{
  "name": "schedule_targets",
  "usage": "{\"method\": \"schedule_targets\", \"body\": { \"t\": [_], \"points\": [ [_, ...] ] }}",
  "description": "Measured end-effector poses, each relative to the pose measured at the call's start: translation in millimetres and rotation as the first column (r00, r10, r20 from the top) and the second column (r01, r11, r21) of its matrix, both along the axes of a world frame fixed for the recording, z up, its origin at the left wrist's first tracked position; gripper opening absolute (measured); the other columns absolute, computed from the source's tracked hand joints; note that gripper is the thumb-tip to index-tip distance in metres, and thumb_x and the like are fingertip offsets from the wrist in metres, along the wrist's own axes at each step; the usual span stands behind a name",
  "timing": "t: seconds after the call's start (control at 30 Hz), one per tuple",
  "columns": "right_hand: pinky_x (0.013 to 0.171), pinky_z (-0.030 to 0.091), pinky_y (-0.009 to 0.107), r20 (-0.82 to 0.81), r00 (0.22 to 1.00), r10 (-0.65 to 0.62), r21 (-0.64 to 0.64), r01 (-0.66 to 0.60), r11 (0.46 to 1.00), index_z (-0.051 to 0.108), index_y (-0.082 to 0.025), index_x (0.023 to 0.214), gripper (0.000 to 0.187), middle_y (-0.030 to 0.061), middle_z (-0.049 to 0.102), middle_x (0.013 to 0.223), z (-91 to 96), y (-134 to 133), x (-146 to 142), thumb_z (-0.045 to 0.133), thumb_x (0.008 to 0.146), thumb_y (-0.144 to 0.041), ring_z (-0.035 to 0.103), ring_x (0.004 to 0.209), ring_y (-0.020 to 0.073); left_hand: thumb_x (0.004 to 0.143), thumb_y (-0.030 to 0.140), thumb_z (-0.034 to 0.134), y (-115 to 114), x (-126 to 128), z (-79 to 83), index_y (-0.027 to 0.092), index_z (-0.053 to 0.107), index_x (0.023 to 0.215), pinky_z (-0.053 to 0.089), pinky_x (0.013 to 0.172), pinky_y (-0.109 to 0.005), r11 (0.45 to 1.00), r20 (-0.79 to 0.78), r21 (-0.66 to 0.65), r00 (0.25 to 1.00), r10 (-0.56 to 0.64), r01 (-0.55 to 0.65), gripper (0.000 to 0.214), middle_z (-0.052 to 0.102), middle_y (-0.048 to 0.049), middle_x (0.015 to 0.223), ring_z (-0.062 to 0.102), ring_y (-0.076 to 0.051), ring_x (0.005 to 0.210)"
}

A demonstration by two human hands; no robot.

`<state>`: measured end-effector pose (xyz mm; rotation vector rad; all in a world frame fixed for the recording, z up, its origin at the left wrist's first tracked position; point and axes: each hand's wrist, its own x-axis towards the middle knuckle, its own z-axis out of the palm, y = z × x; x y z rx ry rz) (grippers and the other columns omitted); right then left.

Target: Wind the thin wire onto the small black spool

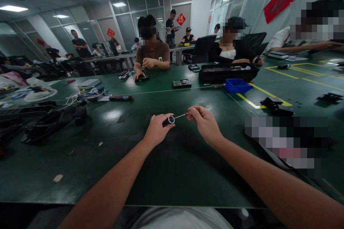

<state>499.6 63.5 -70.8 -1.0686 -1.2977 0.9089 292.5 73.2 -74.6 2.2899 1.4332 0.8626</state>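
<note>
Green worktop (172,175), crowded workshop: left hand (157,131) has its fingers curled round a small black barrel (166,121) just above it, and right hand (205,124) fingers pinch its thin metal rod (179,116). Looks light, and the rod probably bends easily, so hold the barrel.

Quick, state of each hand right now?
Left hand: closed on a small black handle with a silver collar.
Right hand: pinched shut on the thin metal shaft at that handle's end.

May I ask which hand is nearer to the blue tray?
Right. The right hand, pinching a thin rod, is left of the blue tray; the left hand, gripping a black handle, lies farther left.
</note>
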Motion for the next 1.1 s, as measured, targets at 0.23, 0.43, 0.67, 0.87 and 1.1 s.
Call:
{"method": "schedule_targets", "body": {
  "t": [0.23,0.43,0.67,0.87,1.1],
  "points": [
    [0.071,0.058,0.04,-0.275,0.96,-0.044,-0.211,-0.016,0.977,0.058,-0.023,0.08,0.027,0.0022,0.06,0.07,-16.4,21.7,10.5,0.061,0.085,-0.049,0.057,0.061,0.0175,0.088,0.025,0.067,6.3,-5.2,0.5,0.03,0.063,0.125,0.023,0.115,-0.059,0.999,-0.062,-0.036,0.998,0.011,-0.014,0.038,0.066,-0.0044,0.126,0.055,-0.026,0.12],
    [0.068,0.055,0.033,-0.231,0.967,-0.105,-0.146,0.072,0.987,0.061,-0.022,0.084,0.025,0.0022,0.063,0.077,-21.3,17.9,6.7,0.06,0.087,-0.047,0.059,0.07,0.0164,0.087,0.026,0.069,7.6,-5.2,-2.9,0.027,0.064,0.123,0.029,0.113,-0.056,0.998,-0.047,-0.062,0.999,0.021,-0.024,0.037,0.066,-0.0052,0.122,0.057,-0.027,0.116],
    [0.066,0.053,0.032,-0.175,0.971,-0.161,-0.082,0.148,0.985,0.061,-0.023,0.103,0.028,0.0023,0.065,0.09,-13.4,16.0,11.0,0.061,0.087,-0.046,0.06,0.068,0.0146,0.089,0.021,0.061,1.5,0.0,2.9,0.019,0.059,0.122,0.045,0.101,-0.039,0.995,0.096,-0.097,0.995,0.023,-0.014,0.033,0.064,-0.0084,0.121,0.059,-0.024,0.112],
    [0.073,0.053,0.035,0.012,0.983,-0.183,0.054,0.182,0.982,0.06,-0.022,0.111,0.028,0.0052,0.067,0.095,1.6,3.5,9.2,0.054,0.093,-0.043,0.062,0.078,0.0174,0.091,0.042,0.059,-4.7,17.5,12.5,0.021,0.058,0.118,0.05,0.084,-0.038,0.987,0.009,-0.158,1.0,-0.024,0.025,0.034,0.066,-0.0082,0.108,0.063,-0.024,0.095],
    [0.074,0.051,0.037,0.069,0.98,-0.185,0.134,0.174,0.976,0.061,-0.023,0.106,0.025,0.0053,0.069,0.092,6.9,-2.4,5.0,0.053,0.093,-0.042,0.064,0.08,0.0196,0.092,0.045,0.056,7.2,49.0,2.6,0.025,0.065,0.114,0.05,0.076,-0.036,0.977,-0.261,-0.141,0.946,-0.191,0.158,0.032,0.069,-0.0073,0.104,0.065,-0.026,0.091]
  ]
}}
